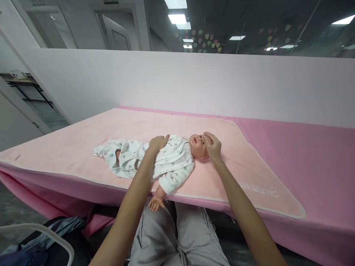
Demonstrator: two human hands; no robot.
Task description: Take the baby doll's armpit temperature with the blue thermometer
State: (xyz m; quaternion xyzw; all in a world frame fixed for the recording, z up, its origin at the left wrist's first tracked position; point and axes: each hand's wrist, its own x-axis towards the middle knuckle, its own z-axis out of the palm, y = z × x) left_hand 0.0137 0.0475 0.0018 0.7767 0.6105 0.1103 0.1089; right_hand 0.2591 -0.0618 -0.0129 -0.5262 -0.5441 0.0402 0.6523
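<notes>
A baby doll [177,162] in white patterned clothes lies on its back on a pale pink mat [235,188], its head to the right and its legs to the left. My left hand [158,143] rests flat on the doll's belly, fingers stretched toward its chest. Against the top of the doll's head lies my right hand [213,146], its fingers extended over the forehead and nothing gripped. One doll arm hangs over the mat's near edge, palm up.
Beneath the mat is a darker pink cover [318,166] reaching to the white wall [194,81]. At the lower left stands a chair [69,247] with dark clothing on it. My legs are under the near edge.
</notes>
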